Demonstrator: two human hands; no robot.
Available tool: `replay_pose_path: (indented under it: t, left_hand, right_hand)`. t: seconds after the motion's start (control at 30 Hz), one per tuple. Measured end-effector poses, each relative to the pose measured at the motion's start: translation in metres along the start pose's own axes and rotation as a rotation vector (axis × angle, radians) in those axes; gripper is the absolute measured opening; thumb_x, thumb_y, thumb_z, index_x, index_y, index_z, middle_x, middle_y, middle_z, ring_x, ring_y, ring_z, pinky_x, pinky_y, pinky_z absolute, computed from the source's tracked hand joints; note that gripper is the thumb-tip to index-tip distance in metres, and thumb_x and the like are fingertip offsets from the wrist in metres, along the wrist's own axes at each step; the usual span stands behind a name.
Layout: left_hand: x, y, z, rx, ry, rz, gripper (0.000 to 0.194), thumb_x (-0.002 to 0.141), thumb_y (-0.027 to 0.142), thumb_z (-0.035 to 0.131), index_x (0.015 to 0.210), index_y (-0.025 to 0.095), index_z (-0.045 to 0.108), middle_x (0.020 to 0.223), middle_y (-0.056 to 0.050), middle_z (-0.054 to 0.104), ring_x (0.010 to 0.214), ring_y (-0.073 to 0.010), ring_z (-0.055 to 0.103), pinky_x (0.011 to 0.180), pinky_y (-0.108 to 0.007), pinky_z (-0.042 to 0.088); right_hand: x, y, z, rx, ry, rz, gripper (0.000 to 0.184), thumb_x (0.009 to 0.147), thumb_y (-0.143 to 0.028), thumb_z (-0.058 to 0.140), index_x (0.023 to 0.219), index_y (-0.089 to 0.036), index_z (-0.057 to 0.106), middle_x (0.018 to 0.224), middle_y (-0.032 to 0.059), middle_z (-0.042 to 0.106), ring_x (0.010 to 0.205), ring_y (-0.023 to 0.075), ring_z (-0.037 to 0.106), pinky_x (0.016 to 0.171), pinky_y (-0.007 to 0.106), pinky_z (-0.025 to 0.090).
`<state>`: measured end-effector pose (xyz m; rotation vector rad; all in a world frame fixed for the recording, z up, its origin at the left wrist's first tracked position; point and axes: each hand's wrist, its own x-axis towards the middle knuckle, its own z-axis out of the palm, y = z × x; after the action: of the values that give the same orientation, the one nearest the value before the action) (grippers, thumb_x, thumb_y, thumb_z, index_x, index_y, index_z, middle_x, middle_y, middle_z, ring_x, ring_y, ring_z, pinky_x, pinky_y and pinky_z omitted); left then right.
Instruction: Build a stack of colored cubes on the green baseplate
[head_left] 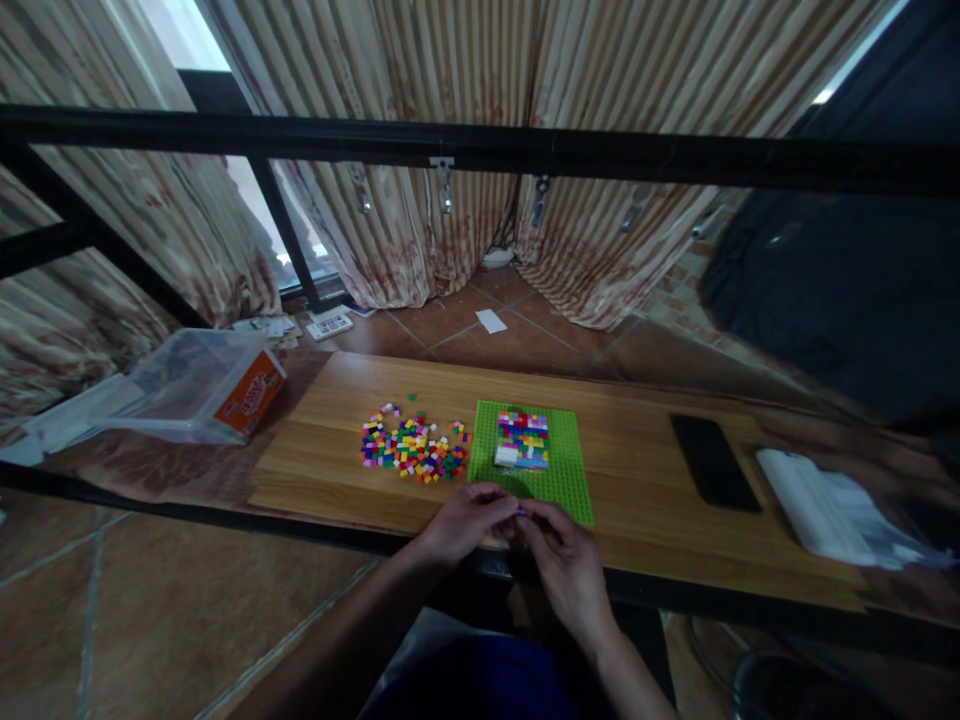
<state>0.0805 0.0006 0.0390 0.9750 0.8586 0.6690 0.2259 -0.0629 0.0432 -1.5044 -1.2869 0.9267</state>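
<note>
My left hand (466,520) and my right hand (568,562) meet at the near edge of the board, fingertips together. Between them shows a tiny purple toy brick (519,512), pinched by both; most of it is hidden by the fingers. Just beyond lies a green studded baseplate (568,460). On it sits a block of multicoloured bricks (523,438), with white and light blue ones along its near side. Left of the baseplate, loose small bricks (415,447) of many colours are spread in a pile.
A clear plastic box (187,385) with an orange label stands at the far left. To the right lie a black phone (715,462) and a white object (817,505) with plastic wrapping. A black metal bar (480,145) crosses in front of the curtains.
</note>
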Motion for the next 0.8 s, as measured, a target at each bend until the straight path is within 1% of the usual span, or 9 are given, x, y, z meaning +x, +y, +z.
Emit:
replay_pose_path:
  t: [0.1, 0.17, 0.23, 0.33, 0.4, 0.47, 0.57, 0.67, 0.8]
  left_hand:
    - [0.003, -0.002, 0.003, 0.057, 0.013, 0.012, 0.040, 0.076, 0.052, 0.070, 0.071, 0.013, 0.064, 0.064, 0.000, 0.060, 0.063, -0.0111, 0.055, 0.066, -0.025, 0.042]
    - [0.004, -0.003, 0.004, 0.081, 0.022, 0.022, 0.039, 0.078, 0.052, 0.066, 0.071, 0.014, 0.064, 0.066, 0.000, 0.060, 0.064, -0.0115, 0.055, 0.067, -0.025, 0.043]
    - [0.004, -0.004, 0.002, 0.114, 0.051, 0.038, 0.038, 0.078, 0.052, 0.065, 0.072, 0.014, 0.065, 0.069, 0.000, 0.060, 0.067, -0.0120, 0.055, 0.068, -0.025, 0.043]
    - [0.000, -0.009, -0.005, 0.152, 0.137, 0.034, 0.035, 0.075, 0.049, 0.068, 0.072, 0.015, 0.065, 0.069, 0.001, 0.060, 0.069, -0.0127, 0.055, 0.068, -0.024, 0.043]
    - [-0.004, -0.013, -0.014, 0.140, 0.177, 0.010, 0.032, 0.073, 0.047, 0.070, 0.074, 0.015, 0.066, 0.069, 0.001, 0.059, 0.067, -0.0126, 0.054, 0.066, -0.024, 0.043]
    - [-0.008, -0.017, -0.022, 0.139, 0.203, 0.002, 0.031, 0.074, 0.046, 0.069, 0.076, 0.015, 0.067, 0.068, 0.001, 0.059, 0.066, -0.0124, 0.053, 0.064, -0.024, 0.042]
    - [-0.013, -0.022, -0.031, 0.183, 0.214, 0.028, 0.030, 0.076, 0.044, 0.067, 0.079, 0.014, 0.069, 0.068, 0.000, 0.059, 0.065, -0.0125, 0.052, 0.062, -0.024, 0.041]
    - [-0.015, -0.024, -0.032, 0.210, 0.214, 0.031, 0.028, 0.076, 0.041, 0.066, 0.081, 0.014, 0.069, 0.068, 0.000, 0.060, 0.064, -0.0122, 0.052, 0.062, -0.023, 0.040]
    - [-0.013, -0.025, -0.030, 0.182, 0.203, 0.013, 0.027, 0.075, 0.041, 0.066, 0.079, 0.015, 0.068, 0.066, 0.001, 0.058, 0.061, -0.0109, 0.050, 0.060, -0.023, 0.039]
  right_hand:
    - [0.000, 0.001, -0.001, -0.001, 0.006, 0.032, 0.025, 0.088, -0.043, 0.060, 0.097, -0.024, 0.074, 0.096, 0.0039, 0.075, 0.091, 0.0201, 0.069, 0.082, 0.031, 0.052]
    - [0.003, 0.003, -0.003, -0.007, 0.051, 0.045, 0.028, 0.087, -0.045, 0.060, 0.096, -0.023, 0.074, 0.096, 0.0051, 0.075, 0.091, 0.0210, 0.069, 0.082, 0.032, 0.053]
    - [0.011, 0.008, -0.005, -0.008, 0.171, 0.055, 0.031, 0.085, -0.048, 0.062, 0.093, -0.022, 0.074, 0.095, 0.0066, 0.076, 0.091, 0.0220, 0.069, 0.082, 0.034, 0.053]
    - [0.033, 0.017, -0.009, 0.031, 0.400, 0.072, 0.035, 0.080, -0.051, 0.065, 0.088, -0.019, 0.074, 0.090, 0.0088, 0.076, 0.086, 0.0225, 0.069, 0.080, 0.036, 0.052]
    - [0.049, 0.022, -0.010, 0.069, 0.479, 0.082, 0.037, 0.076, -0.052, 0.068, 0.084, -0.017, 0.074, 0.084, 0.0090, 0.076, 0.080, 0.0219, 0.068, 0.078, 0.036, 0.051]
    - [0.061, 0.026, -0.008, 0.095, 0.489, 0.077, 0.037, 0.074, -0.052, 0.070, 0.082, -0.016, 0.074, 0.081, 0.0090, 0.076, 0.076, 0.0212, 0.068, 0.077, 0.035, 0.050]
    - [0.069, 0.032, -0.004, 0.073, 0.500, 0.063, 0.038, 0.075, -0.052, 0.070, 0.083, -0.015, 0.074, 0.082, 0.0101, 0.076, 0.076, 0.0212, 0.068, 0.076, 0.035, 0.050]
    - [0.070, 0.038, 0.000, 0.009, 0.541, 0.063, 0.040, 0.075, -0.054, 0.069, 0.082, -0.015, 0.074, 0.083, 0.0117, 0.076, 0.076, 0.0223, 0.068, 0.075, 0.035, 0.050]
    - [0.070, 0.041, 0.001, -0.024, 0.564, 0.070, 0.041, 0.074, -0.055, 0.069, 0.080, -0.015, 0.074, 0.082, 0.0119, 0.076, 0.074, 0.0225, 0.067, 0.073, 0.035, 0.050]
